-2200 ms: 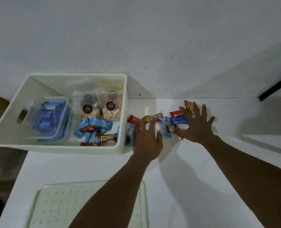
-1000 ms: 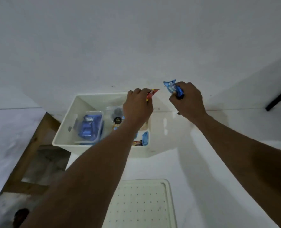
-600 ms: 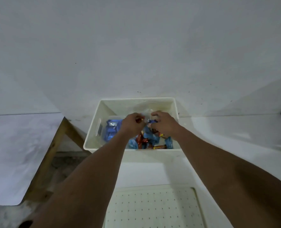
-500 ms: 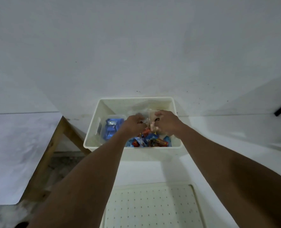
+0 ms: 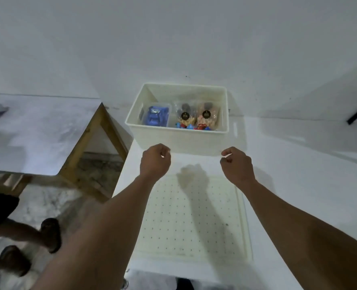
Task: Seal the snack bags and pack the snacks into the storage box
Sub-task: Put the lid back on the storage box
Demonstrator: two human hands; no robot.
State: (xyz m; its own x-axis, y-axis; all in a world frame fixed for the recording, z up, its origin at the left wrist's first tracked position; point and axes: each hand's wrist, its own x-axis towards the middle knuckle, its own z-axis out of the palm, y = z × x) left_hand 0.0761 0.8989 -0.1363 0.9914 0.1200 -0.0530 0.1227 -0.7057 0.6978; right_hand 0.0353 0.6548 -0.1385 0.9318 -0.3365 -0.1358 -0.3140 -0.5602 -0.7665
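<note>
A white storage box point(image 5: 173, 139) stands at the back of the white table. Inside it two clear snack bags point(image 5: 196, 118) with round black labels stand upright on the right. A small clear tub of blue packets point(image 5: 155, 117) sits on the left. Small blue and red wrapped snacks point(image 5: 192, 127) show just above the near wall. My left hand point(image 5: 155, 161) and my right hand point(image 5: 237, 164) hover in front of the box, apart from it, fingers curled in, with nothing in them.
A white perforated lid or tray point(image 5: 194, 216) lies flat on the table below my hands. A second table with a wooden frame point(image 5: 94, 143) stands to the left across a gap. Another person's legs and shoes point(image 5: 50, 233) are at the lower left.
Both hands carried the small wrapped snacks from the table into the box, let them go and drew back towards me. They now hold nothing.
</note>
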